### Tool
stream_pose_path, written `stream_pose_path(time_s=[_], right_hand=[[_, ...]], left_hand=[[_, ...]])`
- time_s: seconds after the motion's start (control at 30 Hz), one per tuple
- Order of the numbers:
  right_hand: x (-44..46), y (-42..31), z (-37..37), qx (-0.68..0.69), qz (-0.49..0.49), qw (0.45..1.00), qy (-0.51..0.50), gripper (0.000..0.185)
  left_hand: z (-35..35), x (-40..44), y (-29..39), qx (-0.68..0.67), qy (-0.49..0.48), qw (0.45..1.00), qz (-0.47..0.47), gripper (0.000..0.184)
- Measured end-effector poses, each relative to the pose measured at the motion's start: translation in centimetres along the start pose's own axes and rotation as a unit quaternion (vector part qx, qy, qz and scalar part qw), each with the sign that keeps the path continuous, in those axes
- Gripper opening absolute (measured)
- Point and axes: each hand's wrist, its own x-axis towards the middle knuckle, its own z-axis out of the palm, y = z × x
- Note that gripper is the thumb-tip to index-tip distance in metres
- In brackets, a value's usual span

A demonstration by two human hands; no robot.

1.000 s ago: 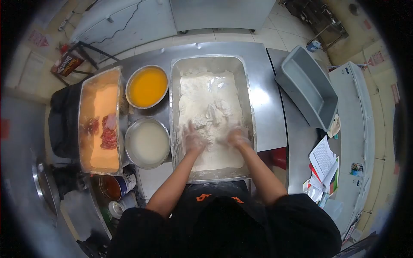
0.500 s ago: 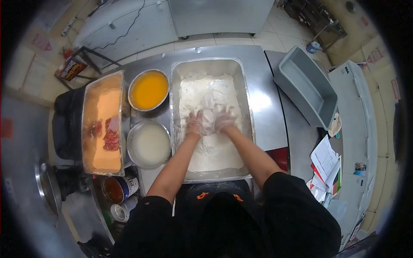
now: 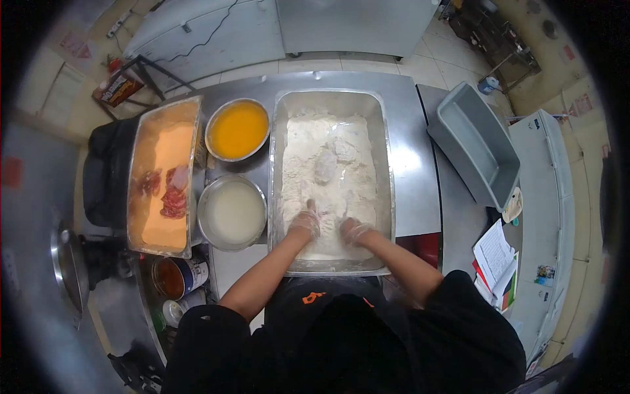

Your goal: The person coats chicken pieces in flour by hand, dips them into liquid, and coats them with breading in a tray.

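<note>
A deep metal pan (image 3: 387, 164) of white flour (image 3: 298, 148) is in front of me. Two flour-coated pieces (image 3: 325, 167) lie against each other in its middle; what they are under the coating I cannot make out. My left hand (image 3: 307, 222), in a clear plastic glove, is dug into the flour at the near left. My gloved right hand (image 3: 355, 230) is in the flour at the near right, a short way apart. Most of the fingers of both hands are hidden in flour, and neither hand touches the coated pieces.
On the left stand a bowl of yellow liquid (image 3: 237, 130), a bowl of cloudy whitish liquid (image 3: 231, 213), and a pan of orange powder (image 3: 149, 226) with raw meat (image 3: 174, 197). A grey plastic tub (image 3: 448, 121) and papers (image 3: 494, 249) are on the right.
Both hands have drawn back from beside the coated pieces toward me and sunk into the flour. The coated pieces now show uncovered. The whole view has shifted slightly.
</note>
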Motion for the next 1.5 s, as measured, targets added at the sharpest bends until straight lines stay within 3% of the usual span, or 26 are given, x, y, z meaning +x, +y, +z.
stream_pose_path(time_s=[0.07,0.13,0.17,0.23,0.27,0.3,0.37,0.43,0.5,0.6,0.7,0.77,0.8,0.87,0.9,0.93,1.0,1.03,1.17,1.23,1.27,1.3,1.33,1.4,1.47,1.5], right_hand=[[-1.8,1.4,-2.5,0.036,-0.024,0.998,-0.043,0.034],[-2.1,2.2,-1.5,0.057,-0.035,0.997,0.03,0.043],[-2.1,1.1,-0.1,0.056,-0.037,0.997,0.027,0.043],[-1.2,-1.0,2.8,-0.064,0.088,0.963,0.247,0.045],[-0.3,-1.5,4.5,-0.099,0.132,0.934,0.317,0.045],[2.9,-0.9,7.6,-0.079,0.117,0.942,0.305,0.047],[3.3,-0.2,8.1,-0.058,0.104,0.948,0.294,0.048],[-0.9,1.2,3.5,0.051,-0.09,0.989,0.101,0.025],[-4.3,1.5,0.2,0.126,-0.147,0.981,0.028,0.024],[-6.1,-0.7,-0.3,-0.055,-0.11,0.991,0.051,0.019],[-3.6,-3.0,2.0,-0.131,-0.044,0.97,0.199,0.024],[-3.5,-3.6,1.2,0.093,0.02,0.994,0.062,0.027],[-3.3,-1.9,1.4,0.087,0.013,0.994,0.064,0.027],[-2.4,3.0,2.4,0.044,-0.218,0.972,0.081,0.026],[-2.7,2.4,1.0,0.038,-0.227,0.97,0.079,0.026],[-3.4,1.7,-0.1,0.036,-0.111,0.992,0.05,0.024],[-3.3,0.4,-0.9,0.017,0.051,0.998,0.039,0.024],[-2.1,-0.4,0.7,0.024,0.051,0.996,0.072,0.026],[-3.6,-0.9,-2.1,0.031,-0.016,0.999,-0.014,0.032],[-5.6,0.8,-3.5,-0.039,-0.038,0.997,0.06,0.027],[-8.2,-1.0,-6.0,0.063,-0.06,0.967,0.24,0.024],[-10.2,-2.6,-7.8,0.167,-0.076,0.894,0.409,0.02],[-9.4,-2.0,-7.4,0.171,-0.082,0.891,0.412,0.02],[-8.1,0.1,-4.8,-0.041,0.008,0.966,0.254,0.019],[-8.6,-0.7,-4.5,0.007,0.037,0.965,0.26,0.017],[-8.1,-0.3,-3.3,0.031,0.05,0.964,0.259,0.017]], left_hand=[[-3.6,-2.0,0.0,-0.167,-0.161,0.972,-0.045,0.086],[-6.8,-4.6,-0.6,0.033,-0.204,0.968,0.143,0.091],[-6.2,-5.0,-0.4,0.03,-0.205,0.968,0.142,0.091],[-3.2,-6.1,0.4,-0.056,-0.028,0.998,-0.029,0.09],[3.2,-4.2,0.0,-0.05,0.093,0.993,-0.061,0.067],[5.0,-1.9,-0.7,-0.049,0.094,0.992,-0.061,0.067],[6.0,1.1,-1.4,-0.014,-0.252,0.967,0.045,0.078],[-0.8,-2.5,0.1,0.018,-0.275,0.957,0.088,0.076],[-3.2,-4.5,0.3,0.046,-0.302,0.943,0.129,0.075],[1.8,-6.2,0.1,0.091,-0.003,0.983,0.157,0.045],[7.9,-4.0,0.9,0.114,0.245,0.962,0.024,0.043],[6.5,-2.3,0.2,-0.085,-0.032,0.995,0.043,0.045],[2.3,-3.9,1.1,0.063,-0.141,0.98,0.125,0.048],[-0.5,-3.8,0.8,0.066,-0.171,0.967,0.176,0.047],[-1.1,-4.1,0.6,0.069,-0.204,0.948,0.234,0.049],[-1.1,-5.1,0.5,0.063,-0.204,0.951,0.224,0.049],[0.6,-6.6,1.0,0.075,0.001,0.994,0.084,0.061],[1.8,-6.7,1.2,0.073,0.069,0.994,0.03,0.066],[-1.0,-4.6,0.9,-0.16,-0.108,0.98,0.037,0.072],[-7.4,-8.1,1.6,-0.02,-0.202,0.975,0.095,0.065],[-8.7,-9.1,1.4,-0.02,-0.201,0.976,0.084,0.065],[-9.6,-9.8,1.2,-0.076,-0.07,0.981,0.163,0.062],[-10.1,-10.1,1.0,-0.126,0.061,0.96,0.241,0.06],[-7.9,-8.6,1.3,-0.029,0.024,0.978,0.206,0.059],[-6.3,-8.1,1.9,0.067,0.0,0.983,0.169,0.058],[-5.6,-8.4,2.1,0.022,0.139,0.974,0.181,0.055]])
